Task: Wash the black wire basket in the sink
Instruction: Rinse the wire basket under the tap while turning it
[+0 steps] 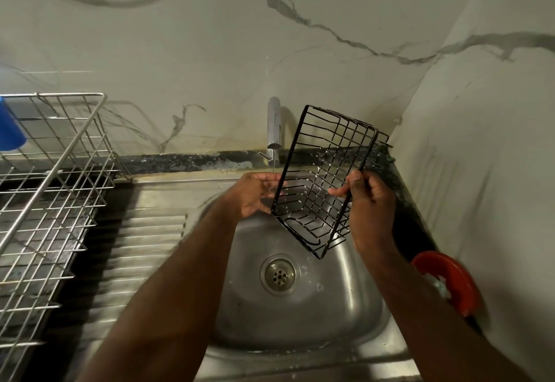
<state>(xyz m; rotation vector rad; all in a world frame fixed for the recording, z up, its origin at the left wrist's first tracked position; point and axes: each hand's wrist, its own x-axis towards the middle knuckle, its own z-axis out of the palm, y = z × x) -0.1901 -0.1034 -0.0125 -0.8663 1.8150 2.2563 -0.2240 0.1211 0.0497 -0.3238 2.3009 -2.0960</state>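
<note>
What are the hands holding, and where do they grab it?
Both hands hold the black wire basket above the sink. The left hand grips its left rim wire; the right hand pinches its right rim wire.

Steel sink [354, 315] set into dark counter [192, 160]; wire rack [51, 189] standing at left, red bowl [450, 282] at right.

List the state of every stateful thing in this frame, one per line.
Black wire basket: held tilted above the sink, not resting on it.
Left hand: holds the basket's left rim.
Right hand: grips the basket's right rim.
Chrome tap: running, thin stream.
Round steel sink: wet, drain unplugged.
Silver wire dish rack: standing on the counter at left.
Red bowl: holds something white.
</note>
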